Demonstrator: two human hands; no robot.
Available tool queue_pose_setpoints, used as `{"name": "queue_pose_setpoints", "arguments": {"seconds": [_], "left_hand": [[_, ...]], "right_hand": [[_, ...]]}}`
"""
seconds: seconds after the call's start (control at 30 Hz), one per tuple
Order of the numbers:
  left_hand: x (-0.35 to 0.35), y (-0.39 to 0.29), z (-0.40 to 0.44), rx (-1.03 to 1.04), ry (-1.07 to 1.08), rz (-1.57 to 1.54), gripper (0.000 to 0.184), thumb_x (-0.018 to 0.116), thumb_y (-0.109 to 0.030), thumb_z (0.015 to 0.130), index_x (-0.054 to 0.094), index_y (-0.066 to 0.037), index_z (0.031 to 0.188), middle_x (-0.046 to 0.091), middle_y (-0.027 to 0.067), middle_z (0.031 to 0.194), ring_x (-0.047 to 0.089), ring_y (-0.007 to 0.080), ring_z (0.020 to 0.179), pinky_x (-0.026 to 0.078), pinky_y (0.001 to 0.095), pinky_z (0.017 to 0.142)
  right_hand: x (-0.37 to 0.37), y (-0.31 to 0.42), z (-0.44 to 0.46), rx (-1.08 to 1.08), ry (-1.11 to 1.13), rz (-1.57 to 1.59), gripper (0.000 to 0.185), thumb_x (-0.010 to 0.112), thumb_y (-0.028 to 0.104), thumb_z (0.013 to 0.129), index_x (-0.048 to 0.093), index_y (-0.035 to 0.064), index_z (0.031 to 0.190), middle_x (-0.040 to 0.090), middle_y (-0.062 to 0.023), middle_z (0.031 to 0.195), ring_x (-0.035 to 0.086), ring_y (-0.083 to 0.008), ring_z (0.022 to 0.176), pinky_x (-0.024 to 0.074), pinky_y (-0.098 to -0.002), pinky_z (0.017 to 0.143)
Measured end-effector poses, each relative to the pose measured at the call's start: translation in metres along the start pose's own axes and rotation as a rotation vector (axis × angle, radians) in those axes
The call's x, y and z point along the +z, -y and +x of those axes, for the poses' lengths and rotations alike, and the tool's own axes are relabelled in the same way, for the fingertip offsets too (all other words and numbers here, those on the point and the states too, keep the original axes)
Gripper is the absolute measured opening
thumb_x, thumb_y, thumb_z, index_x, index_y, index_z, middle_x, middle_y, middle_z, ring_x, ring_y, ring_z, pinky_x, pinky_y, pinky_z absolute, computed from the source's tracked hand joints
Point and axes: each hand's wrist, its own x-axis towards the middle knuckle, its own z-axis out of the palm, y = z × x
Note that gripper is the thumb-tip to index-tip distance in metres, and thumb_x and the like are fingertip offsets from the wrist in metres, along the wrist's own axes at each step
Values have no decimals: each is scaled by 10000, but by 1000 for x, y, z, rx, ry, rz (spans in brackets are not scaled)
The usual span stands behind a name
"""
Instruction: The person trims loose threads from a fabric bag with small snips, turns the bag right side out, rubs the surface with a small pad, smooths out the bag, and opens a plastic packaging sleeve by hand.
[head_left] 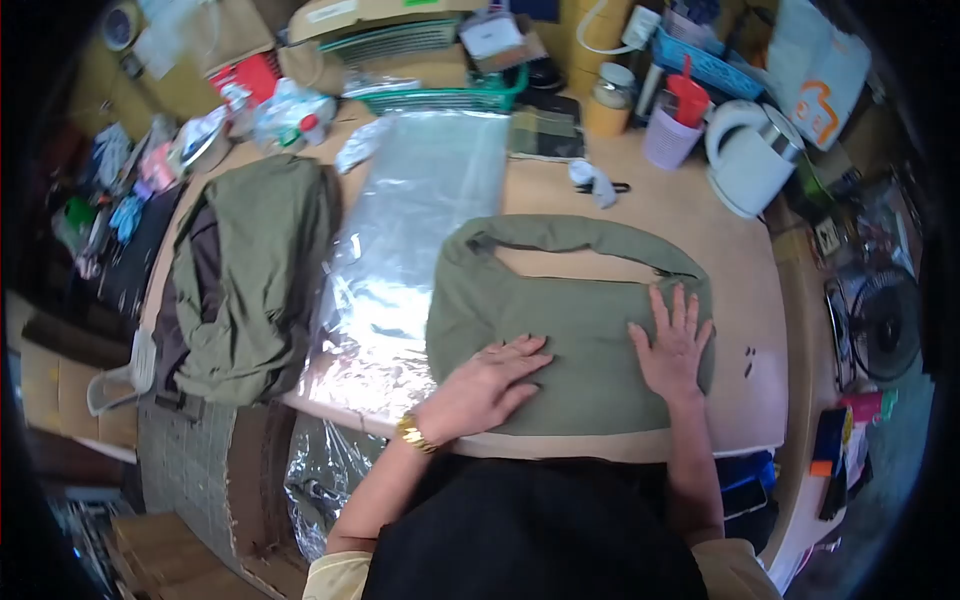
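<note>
An olive green cloth shoulder bag lies flat on the table in front of me, its wide strap curved away from me. My left hand presses on the bag's lower left part, fingers stretched toward the right. On its upper right side rests my right hand, palm down and fingers spread. Neither hand grips anything. Left of the bag is a stack of clear plastic sleeves, its edge close to the bag. Farther left, a pile of olive green and dark cloth items lies heaped at the table's side.
A white electric kettle, a lilac cup and a jar stand at the back right. Behind the sleeves is a green basket. A cardboard box holding plastic-wrapped items stands below the table's front left edge.
</note>
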Motion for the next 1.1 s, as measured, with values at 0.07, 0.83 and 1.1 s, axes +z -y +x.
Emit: {"name": "queue_pose_setpoints", "arguments": {"seconds": [0.07, 0.83, 1.1], "left_hand": [[-43, -20, -40, -112, -270, -51, 595, 628, -56, 758, 537, -55, 1345, 534, 207, 1362, 450, 376, 1333, 370, 465, 1118], [-52, 16, -126, -365, -674, 361, 414, 596, 19, 816, 591, 39, 1230, 559, 282, 1326, 563, 446, 1197, 475, 458, 1002], [-77, 120, -47, -632, -543, 865, 649, 510, -416, 962, 383, -56, 1488, 301, 241, 1562, 301, 448, 1430, 280, 641, 1114]], "right_hand": [[-4, -12, 7, -40, 68, -13, 719, 553, 534, 935, 308, 247, 1547, 221, -200, 1604, 190, -438, 1472, 130, -689, 1139], [-46, 292, 8, -935, -146, 1031, 101, 651, 49, 843, 573, 17, 787, 539, -151, 807, 568, -370, 728, 460, -431, 642], [-39, 274, -12, -1225, -281, 868, 113, 673, 95, 796, 598, 48, 867, 556, -118, 886, 585, -320, 860, 485, -418, 761]]}}
